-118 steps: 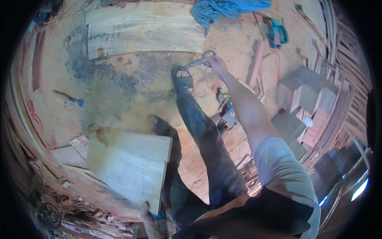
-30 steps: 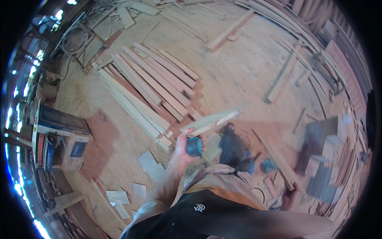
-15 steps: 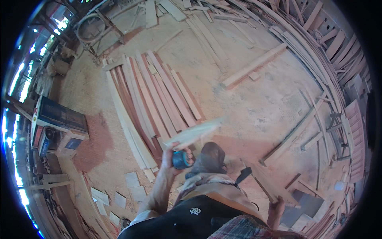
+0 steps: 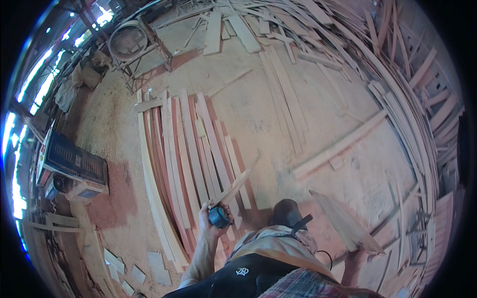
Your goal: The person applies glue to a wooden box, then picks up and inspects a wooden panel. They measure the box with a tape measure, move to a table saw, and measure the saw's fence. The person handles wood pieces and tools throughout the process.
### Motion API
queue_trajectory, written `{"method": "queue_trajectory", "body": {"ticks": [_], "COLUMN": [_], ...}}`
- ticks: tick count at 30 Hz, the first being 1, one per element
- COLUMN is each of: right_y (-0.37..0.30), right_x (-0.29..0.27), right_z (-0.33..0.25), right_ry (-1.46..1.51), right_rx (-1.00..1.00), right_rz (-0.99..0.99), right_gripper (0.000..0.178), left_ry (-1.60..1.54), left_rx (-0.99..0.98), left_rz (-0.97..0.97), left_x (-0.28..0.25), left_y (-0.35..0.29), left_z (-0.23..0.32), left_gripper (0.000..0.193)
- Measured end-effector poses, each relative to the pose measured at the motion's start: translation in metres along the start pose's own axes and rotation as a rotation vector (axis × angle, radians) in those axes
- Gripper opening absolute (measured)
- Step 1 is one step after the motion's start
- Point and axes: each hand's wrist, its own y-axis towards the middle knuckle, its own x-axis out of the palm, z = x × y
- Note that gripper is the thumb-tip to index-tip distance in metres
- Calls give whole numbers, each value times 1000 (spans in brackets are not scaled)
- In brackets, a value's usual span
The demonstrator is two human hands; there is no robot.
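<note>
My left hand (image 4: 207, 222) is closed round a short, rounded blue-and-black object (image 4: 218, 217); its exact kind is unclear. In the same grip, a narrow, pointed piece of wood (image 4: 231, 190) sticks out up and to the right. My right hand (image 4: 354, 259), low on the right, grips the near end of a flat, tapered wooden board (image 4: 343, 218), whose tip points away to the upper left. Its fingers are mostly hidden by the board. Between the hands are my shoe (image 4: 287, 212) and a dark strap (image 4: 301, 223).
Long planks (image 4: 191, 149) lie side by side on the dusty floor ahead. A single beam (image 4: 343, 144) lies to the right, near stacked timber (image 4: 407, 109) along the wall. On the left stands a dark boxy machine (image 4: 74, 159); a round-framed stand (image 4: 131, 42) is far left.
The view has shifted, so the planks appear lower. The wood in my left hand has swung from flat and broad to narrow and steep. The board in my right hand has turned its face into view.
</note>
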Motion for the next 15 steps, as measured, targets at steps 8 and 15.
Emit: {"method": "queue_trajectory", "body": {"ticks": [8, 15], "right_y": [240, 402], "right_x": [302, 644], "right_z": [8, 33], "right_ry": [-161, -220], "right_rx": [85, 144], "right_rz": [-120, -239], "right_gripper": [7, 35], "left_ry": [-120, -149], "left_rx": [253, 344], "left_rz": [60, 134], "left_x": [120, 283], "left_y": [210, 366], "left_z": [137, 272], "left_gripper": [36, 34]}}
